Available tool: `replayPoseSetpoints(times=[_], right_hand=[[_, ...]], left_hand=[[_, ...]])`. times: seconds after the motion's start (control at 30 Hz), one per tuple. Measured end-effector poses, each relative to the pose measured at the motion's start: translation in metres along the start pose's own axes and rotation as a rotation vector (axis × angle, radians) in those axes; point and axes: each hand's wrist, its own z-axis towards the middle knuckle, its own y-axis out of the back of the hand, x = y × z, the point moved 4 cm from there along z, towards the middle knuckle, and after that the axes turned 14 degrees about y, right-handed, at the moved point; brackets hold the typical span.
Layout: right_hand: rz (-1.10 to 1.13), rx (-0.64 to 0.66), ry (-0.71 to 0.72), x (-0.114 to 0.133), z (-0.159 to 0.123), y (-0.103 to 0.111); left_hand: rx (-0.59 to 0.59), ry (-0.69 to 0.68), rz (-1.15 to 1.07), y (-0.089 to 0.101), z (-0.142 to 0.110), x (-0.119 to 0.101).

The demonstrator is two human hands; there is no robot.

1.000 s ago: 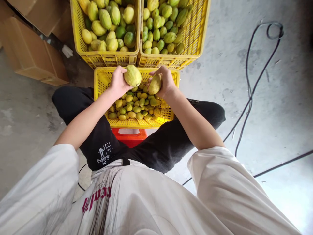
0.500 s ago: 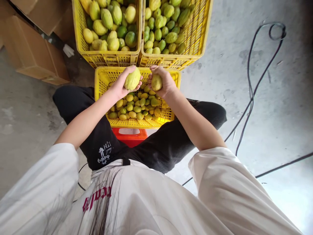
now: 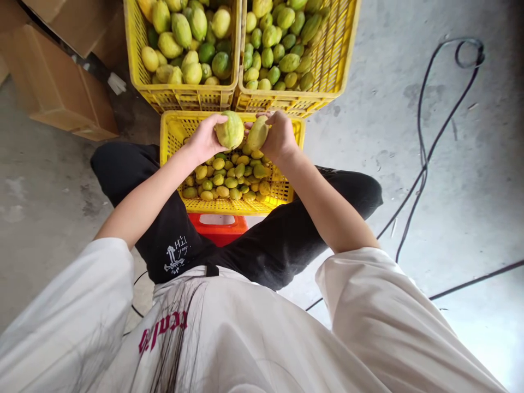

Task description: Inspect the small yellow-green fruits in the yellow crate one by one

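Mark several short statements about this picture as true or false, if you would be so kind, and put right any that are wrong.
1. The left hand holds a rounded fruit, and the right hand holds a slimmer fruit. True.
2. Many small fruits lie in the near crate. True.
3. The near crate is blue. False: it is yellow.
4. A black cable lies on the floor, to the right of the near crate in the view. True.
5. The cardboard boxes stand at the right edge of the view. False: the cardboard boxes are at the upper left.
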Motion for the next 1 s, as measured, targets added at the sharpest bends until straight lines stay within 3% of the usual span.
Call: replayPoseSetpoints(times=[0.3, 0.47, 0.7, 0.83, 1.0], right_hand=[[0.038, 0.133, 0.078, -0.001, 0.002, -0.002], [-0.012, 0.119, -0.042, -0.007, 0.000, -0.001], [-0.020, 0.080, -0.088, -0.004, -0.004, -0.004], [0.032, 0.022, -0.136, -0.001, -0.005, -0.008], [-0.035, 0.056, -0.082, -0.005, -0.010, -0.013]], left_hand=[[0.021, -0.077, 0.184, 0.008, 0.000, 0.002], [-0.023, -0.031, 0.134, 0.006, 0.001, 0.004], [-0.022, -0.013, -0.028, -0.004, -0.008, -0.005], [-0.064, -0.016, -0.037, 0.000, -0.004, -0.005], [-0.102, -0.077, 0.021, 0.011, 0.006, -0.001]])
